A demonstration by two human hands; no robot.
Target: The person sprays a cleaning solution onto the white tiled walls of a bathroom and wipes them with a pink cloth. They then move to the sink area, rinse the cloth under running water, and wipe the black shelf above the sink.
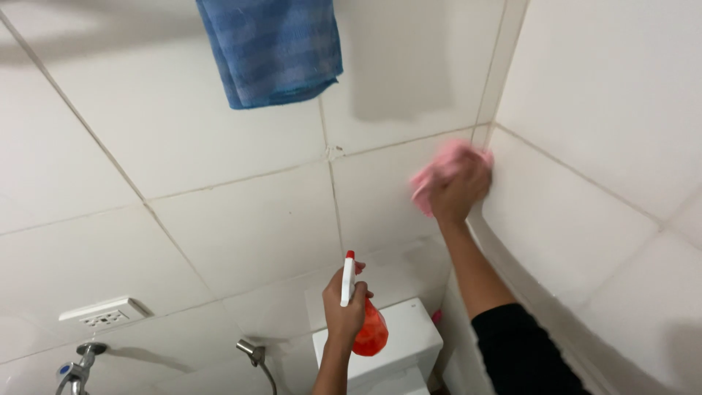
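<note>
My right hand (459, 192) presses a pink cloth (437, 170) against the white tiled wall (219, 219), close to the corner where two walls meet. My arm in a black sleeve reaches up to it. Lower down, my left hand (344, 307) holds a spray bottle (362, 322) with a white nozzle, a red tip and a red-orange body. The nozzle points up toward the wall. The bottle hangs above a white toilet tank (406, 340).
A blue towel (272, 50) hangs on the wall at the top. A white socket (106, 313) sits at the lower left, with a metal tap (77, 369) beneath it and a chrome hose fitting (252, 352) near the tank.
</note>
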